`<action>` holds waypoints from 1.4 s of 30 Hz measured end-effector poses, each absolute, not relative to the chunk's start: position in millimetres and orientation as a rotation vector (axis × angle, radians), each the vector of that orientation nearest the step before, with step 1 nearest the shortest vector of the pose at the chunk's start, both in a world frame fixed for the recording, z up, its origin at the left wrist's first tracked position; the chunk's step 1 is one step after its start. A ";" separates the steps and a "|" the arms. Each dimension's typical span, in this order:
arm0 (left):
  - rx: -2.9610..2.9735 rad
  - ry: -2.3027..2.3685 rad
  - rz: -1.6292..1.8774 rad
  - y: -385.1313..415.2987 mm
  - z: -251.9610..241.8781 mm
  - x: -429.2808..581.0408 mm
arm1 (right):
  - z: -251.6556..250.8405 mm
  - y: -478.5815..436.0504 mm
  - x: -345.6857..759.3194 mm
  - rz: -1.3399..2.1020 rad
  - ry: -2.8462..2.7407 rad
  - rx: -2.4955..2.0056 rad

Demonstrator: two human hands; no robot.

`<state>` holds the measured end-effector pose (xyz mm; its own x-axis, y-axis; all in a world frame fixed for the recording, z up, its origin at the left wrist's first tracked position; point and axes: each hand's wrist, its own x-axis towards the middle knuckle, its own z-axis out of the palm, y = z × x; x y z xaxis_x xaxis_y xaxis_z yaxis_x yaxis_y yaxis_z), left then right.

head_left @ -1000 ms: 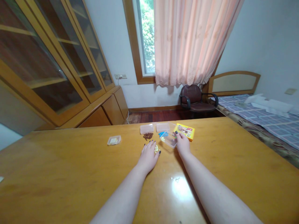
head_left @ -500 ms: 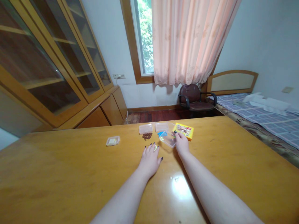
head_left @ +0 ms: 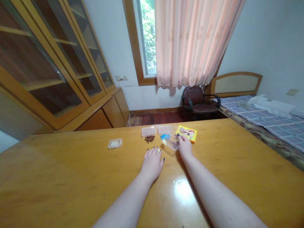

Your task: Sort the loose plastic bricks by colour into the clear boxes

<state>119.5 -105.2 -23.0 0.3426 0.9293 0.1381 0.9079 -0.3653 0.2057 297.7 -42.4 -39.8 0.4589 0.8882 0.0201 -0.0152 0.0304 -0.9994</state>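
Observation:
My left hand [head_left: 152,163] lies on the table with its fingers spread, beside a few pale yellow pieces [head_left: 158,151] at its fingertips. A clear plastic box [head_left: 171,143], tilted above the table, is held at its right side by my right hand [head_left: 184,146]. Beyond my left hand is a pile of small brown pieces [head_left: 149,138], in front of a clear box [head_left: 148,131]. Blue pieces [head_left: 164,136] lie before another clear box [head_left: 164,129], partly behind the held one. A yellow package [head_left: 188,133] rests just behind my right hand.
A small clear container [head_left: 114,143] with something pale inside stands to the left on the wooden table [head_left: 71,177]. Past the far edge are a dark red chair [head_left: 196,98] and a bed [head_left: 270,109]. A glass-door cabinet [head_left: 95,98] is at the left.
My left thumb has shifted slightly. The tilted clear box and my right hand look almost unmoved.

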 end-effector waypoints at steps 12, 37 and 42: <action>2.520 1.696 0.495 -98.0 -24.2 115.0 | -48.6 -38.1 299.6 0.853 -0.864 -1.330; 2.447 1.640 0.466 -85.9 -31.2 111.9 | -39.4 -42.6 296.4 0.846 -0.867 -1.353; 2.416 1.639 0.468 -84.1 -31.4 111.7 | -41.4 -41.3 297.7 0.831 -0.875 -1.357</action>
<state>111.7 -84.1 -31.4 0.3408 0.9274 0.1543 0.8693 -0.3733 0.3240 297.7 -41.3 -41.4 0.4512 0.8914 0.0421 0.0035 0.0454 -0.9990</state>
